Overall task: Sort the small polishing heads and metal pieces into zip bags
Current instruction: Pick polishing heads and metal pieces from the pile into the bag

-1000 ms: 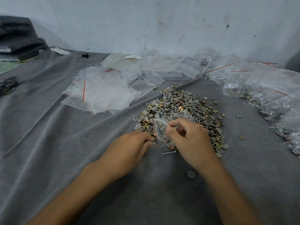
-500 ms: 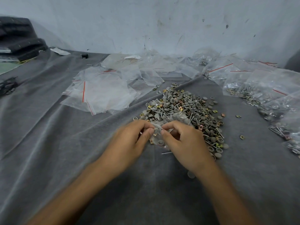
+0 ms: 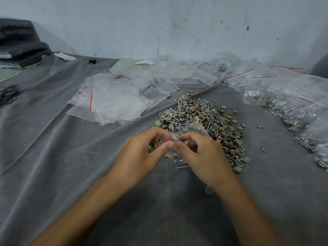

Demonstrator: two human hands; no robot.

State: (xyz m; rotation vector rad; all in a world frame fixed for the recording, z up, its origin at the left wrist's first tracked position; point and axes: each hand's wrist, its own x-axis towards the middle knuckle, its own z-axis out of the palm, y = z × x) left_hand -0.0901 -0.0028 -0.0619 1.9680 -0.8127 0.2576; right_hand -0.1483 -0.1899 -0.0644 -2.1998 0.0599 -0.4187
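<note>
A heap of grey polishing heads, metal pins and brass-coloured square pieces [image 3: 200,119] lies on the grey cloth [image 3: 53,157]. At its near edge a small clear zip bag [image 3: 174,153] with a few pieces inside is pinched between both hands. My left hand [image 3: 142,153] grips the bag's top from the left with thumb and forefinger. My right hand [image 3: 204,153] grips it from the right, fingertips almost touching the left hand's. The hands hide most of the bag.
Empty zip bags with red strips [image 3: 110,102] are spread at the left of the heap. Filled bags [image 3: 291,107] lie along the right. A loose grey head [image 3: 209,189] and a pin [image 3: 182,167] lie by my right wrist. Dark stacked items [image 3: 21,43] sit far left.
My left hand came up from the cloth to the bag and now pinches its top beside my right hand. The bag's open mouth, seen a second ago, is now pressed between the fingers.
</note>
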